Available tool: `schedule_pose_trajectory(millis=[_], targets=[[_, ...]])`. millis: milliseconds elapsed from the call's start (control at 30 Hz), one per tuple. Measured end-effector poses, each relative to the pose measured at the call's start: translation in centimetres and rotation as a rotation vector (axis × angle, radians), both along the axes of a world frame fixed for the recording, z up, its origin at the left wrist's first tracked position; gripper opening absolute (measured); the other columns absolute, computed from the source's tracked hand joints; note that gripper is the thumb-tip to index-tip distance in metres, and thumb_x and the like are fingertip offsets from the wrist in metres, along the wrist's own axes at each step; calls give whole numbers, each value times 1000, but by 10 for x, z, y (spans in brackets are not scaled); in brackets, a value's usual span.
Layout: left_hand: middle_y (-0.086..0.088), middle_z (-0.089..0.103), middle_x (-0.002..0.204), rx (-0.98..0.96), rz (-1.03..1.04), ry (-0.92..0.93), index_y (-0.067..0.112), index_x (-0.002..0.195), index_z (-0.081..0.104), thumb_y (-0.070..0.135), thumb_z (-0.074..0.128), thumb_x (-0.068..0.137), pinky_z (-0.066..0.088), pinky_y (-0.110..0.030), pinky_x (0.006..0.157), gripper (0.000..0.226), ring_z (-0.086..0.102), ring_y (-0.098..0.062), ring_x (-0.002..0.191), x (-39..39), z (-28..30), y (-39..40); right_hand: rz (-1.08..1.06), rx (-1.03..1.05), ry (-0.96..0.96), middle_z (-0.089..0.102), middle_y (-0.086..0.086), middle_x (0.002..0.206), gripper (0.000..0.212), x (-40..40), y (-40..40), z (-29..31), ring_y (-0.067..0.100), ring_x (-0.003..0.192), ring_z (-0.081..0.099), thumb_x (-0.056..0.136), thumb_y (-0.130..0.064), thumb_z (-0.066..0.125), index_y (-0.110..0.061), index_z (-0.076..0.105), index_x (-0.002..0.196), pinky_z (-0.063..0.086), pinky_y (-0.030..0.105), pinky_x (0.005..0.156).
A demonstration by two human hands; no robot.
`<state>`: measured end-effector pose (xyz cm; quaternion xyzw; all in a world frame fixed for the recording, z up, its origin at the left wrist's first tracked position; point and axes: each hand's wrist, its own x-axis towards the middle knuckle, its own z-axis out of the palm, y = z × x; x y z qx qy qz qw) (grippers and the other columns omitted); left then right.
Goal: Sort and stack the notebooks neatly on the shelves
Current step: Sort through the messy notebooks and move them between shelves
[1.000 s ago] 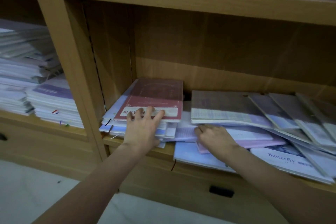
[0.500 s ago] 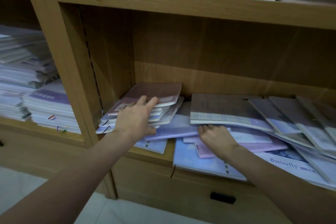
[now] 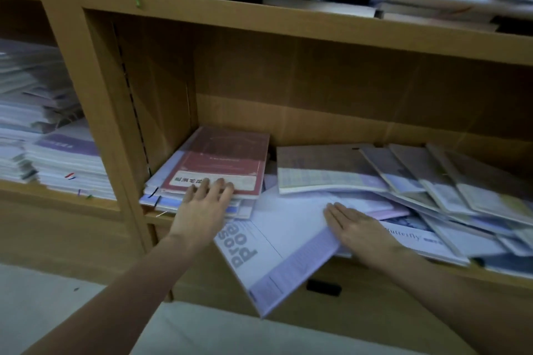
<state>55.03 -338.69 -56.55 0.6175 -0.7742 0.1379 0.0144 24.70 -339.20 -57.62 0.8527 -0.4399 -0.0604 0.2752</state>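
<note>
The lilac notebook (image 3: 277, 251) has been drawn half off the shelf (image 3: 432, 269) since a moment ago, under the flat, held-nothing grip of the right hand (image 3: 360, 228). The red-topped stack (image 3: 219, 170) is steadied by the left hand (image 3: 204, 204), fingers straight, apparently pressing. Sorting seems barely begun.

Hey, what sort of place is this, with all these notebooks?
Probably a stationery shop or school storeroom: light wooden shelving packed with flat stacks of identical white-edged notebooks, fanned purple-covered notebooks, and a drawer with a black handle below.
</note>
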Motion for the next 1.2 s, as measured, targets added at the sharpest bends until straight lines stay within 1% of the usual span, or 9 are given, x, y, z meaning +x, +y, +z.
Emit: schedule_pose_trajectory(millis=[67, 200, 300, 400, 667, 967, 1067, 1133, 1200], targets=[[-15, 50, 136, -50, -32, 2, 10, 136, 47, 13, 80, 65, 44, -52, 98, 79, 49, -37, 123, 11, -2, 13, -80, 45, 5, 70, 24, 91, 76, 12, -1, 7, 30, 80, 71, 20, 1, 85, 11, 69, 94, 58, 32, 61], [-12, 45, 142, 32, -68, -41, 19, 134, 51, 11, 82, 59, 38, -54, 100, 82, 44, -35, 129, 25, 6, 40, -98, 237, -7, 51, 13, 133, 52, 10, -3, 40, 27, 123, 49, 83, 2, 53, -7, 45, 133, 42, 40, 99], [3, -7, 158, 303, -23, -40, 27, 150, 6, 13, 47, 90, 9, -42, 116, 74, 2, -22, 146, 34, 3, 48, 49, 135, -98, 70, 10, 89, 39, 3, 6, 59, 30, 83, 68, 61, 3, 76, -12, 68, 95, 56, 43, 64], [5, -3, 158, 329, -6, 108, 28, 149, -2, 22, 46, 92, 12, -36, 117, 75, 4, -20, 145, 37, -3, 49, 120, -17, -149, 62, 1, 58, 42, -5, 29, 84, 22, 47, 60, 43, 4, 84, -16, 68, 77, 39, 24, 35], [4, 30, 149, 134, -19, 669, 28, 149, 11, 24, 53, 93, 41, -25, 100, 71, 41, -15, 128, 14, 12, 60, 89, -334, -243, 53, 6, 53, 5, -20, 72, 166, 23, 36, 49, 81, -13, 57, -8, 58, 79, 24, 21, 34], [3, 53, 121, 139, 139, 1296, 22, 143, 30, 15, 51, 94, 47, -24, 81, 54, 53, -15, 108, 2, 16, 52, -26, -453, -583, 55, 5, 52, 19, 36, 60, 142, 25, 35, 52, 68, -2, 61, -6, 64, 86, 18, 14, 37], [-4, 57, 119, 338, 367, 1816, 22, 136, 40, 20, 50, 96, 45, -40, 97, 42, 55, -25, 110, 2, 5, 51, -27, -31, -475, 65, 10, 77, 36, 91, 47, 92, 29, 62, 64, 75, -1, 65, -9, 57, 108, 32, 26, 40], [-8, 52, 130, 398, 388, 1865, 28, 135, 40, 20, 49, 96, 46, -38, 95, 40, 55, -27, 112, 4, -3, 54, -77, 405, -458, 57, 13, 119, 41, 107, 37, 62, 31, 105, 57, 94, -17, 50, -15, 38, 133, 48, 39, 78], [-7, 51, 127, 428, 353, 1852, 31, 138, 35, 17, 48, 97, 47, -35, 92, 45, 56, -26, 112, 4, -6, 57, -104, 548, -493, 34, 6, 147, 54, 101, 27, 52, 26, 136, 30, 96, -34, 49, -21, 27, 144, 29, 36, 108]])
